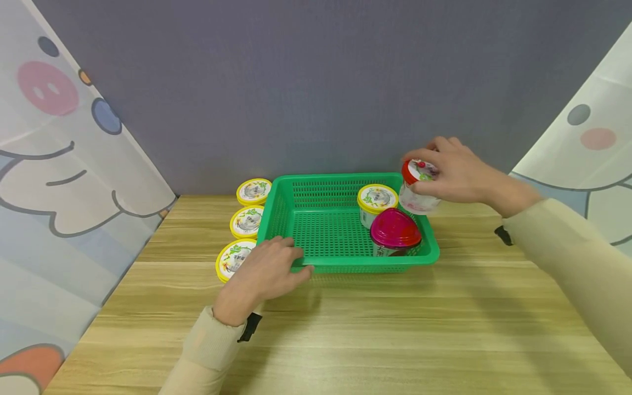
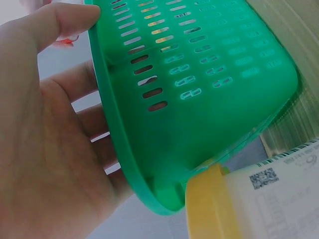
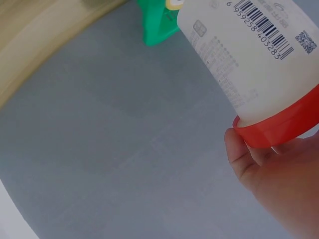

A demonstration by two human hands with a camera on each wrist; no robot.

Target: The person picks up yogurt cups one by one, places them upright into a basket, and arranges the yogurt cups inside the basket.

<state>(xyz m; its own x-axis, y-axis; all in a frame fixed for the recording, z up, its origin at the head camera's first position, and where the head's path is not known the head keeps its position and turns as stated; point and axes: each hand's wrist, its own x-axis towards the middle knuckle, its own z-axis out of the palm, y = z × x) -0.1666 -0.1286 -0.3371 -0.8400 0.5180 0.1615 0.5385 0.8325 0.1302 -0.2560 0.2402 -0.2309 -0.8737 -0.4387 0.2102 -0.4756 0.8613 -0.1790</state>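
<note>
My right hand [image 1: 456, 174] grips a white tub with a red lid [image 1: 418, 204] by its lid, over the right back corner of the green basket [image 1: 345, 262]. In the right wrist view the tub [image 3: 249, 64] shows a barcode, and fingertips [image 3: 239, 152] lie at the red lid's edge. My left hand [image 1: 269, 270] holds the basket's rim at the front left corner. Its thumb [image 2: 75, 19] and fingers are on either side of that rim. Inside the basket, a yellow-lidded tub [image 1: 377, 198] stands behind a tub with a magenta, rounded-triangular lid [image 1: 395, 229].
Left of the basket, three yellow-lidded tubs stand in a row: a back one [image 1: 254, 191], a middle one [image 1: 246, 221] and a front one [image 1: 234, 260], close to my left hand. A grey wall [image 1: 321, 88] rises behind the wooden table [image 1: 370, 334].
</note>
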